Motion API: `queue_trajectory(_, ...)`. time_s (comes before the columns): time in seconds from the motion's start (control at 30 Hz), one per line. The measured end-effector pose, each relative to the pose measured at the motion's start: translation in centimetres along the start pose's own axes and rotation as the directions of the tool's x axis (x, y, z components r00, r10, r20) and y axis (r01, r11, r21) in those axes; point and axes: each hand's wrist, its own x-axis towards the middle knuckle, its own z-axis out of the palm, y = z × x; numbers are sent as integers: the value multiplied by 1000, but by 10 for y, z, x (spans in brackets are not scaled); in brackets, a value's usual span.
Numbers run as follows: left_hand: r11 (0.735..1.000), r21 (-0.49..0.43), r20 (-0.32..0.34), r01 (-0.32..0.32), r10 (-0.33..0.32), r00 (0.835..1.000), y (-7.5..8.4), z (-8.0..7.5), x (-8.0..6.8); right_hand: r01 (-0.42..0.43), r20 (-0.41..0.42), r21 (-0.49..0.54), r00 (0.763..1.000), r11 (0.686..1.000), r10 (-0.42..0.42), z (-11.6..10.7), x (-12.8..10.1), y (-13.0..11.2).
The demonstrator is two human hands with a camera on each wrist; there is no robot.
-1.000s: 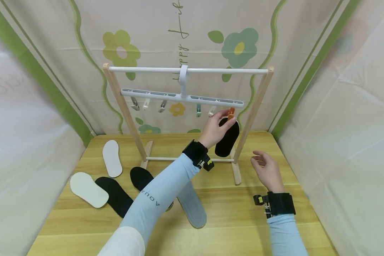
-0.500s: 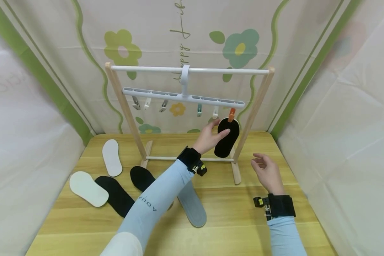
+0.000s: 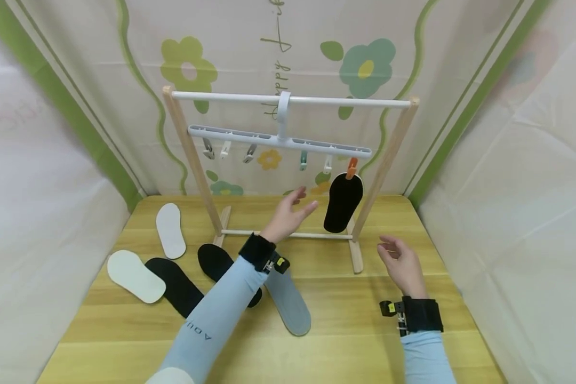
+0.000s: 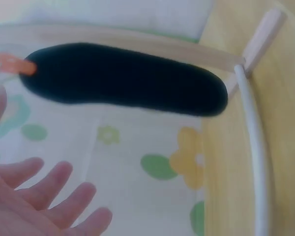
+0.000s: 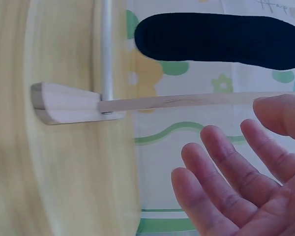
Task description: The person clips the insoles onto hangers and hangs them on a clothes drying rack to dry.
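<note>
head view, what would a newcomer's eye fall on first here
Probably the black insole hanging from the orange clip at the right end of the white hanger, with the left hand to its left, not touching it. Next, perhaps, the loose insoles spread over the left and middle of the wooden table, some partly hidden behind the light blue left sleeve.

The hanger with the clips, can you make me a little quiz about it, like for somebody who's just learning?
1. True or false: the left hand is apart from the hanging black insole.
2. How many clips hang from the white hanger?
3. Which clip holds that insole? A) green, B) orange, C) white

Key: 1. True. 2. Six. 3. B, the orange clip.
</note>
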Motion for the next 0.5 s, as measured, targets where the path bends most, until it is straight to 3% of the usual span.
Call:
queue_trajectory(0.27, 999, -27, -34, 19, -20, 999, -26, -26, -46, -80, 49, 1, 996, 997, 80, 13, -11, 10)
queue_trajectory(0.5, 998, -49, -78, 49, -52, 996, -44, -44, -75, -96, 78, 9, 992, 995, 95, 33, -11, 7)
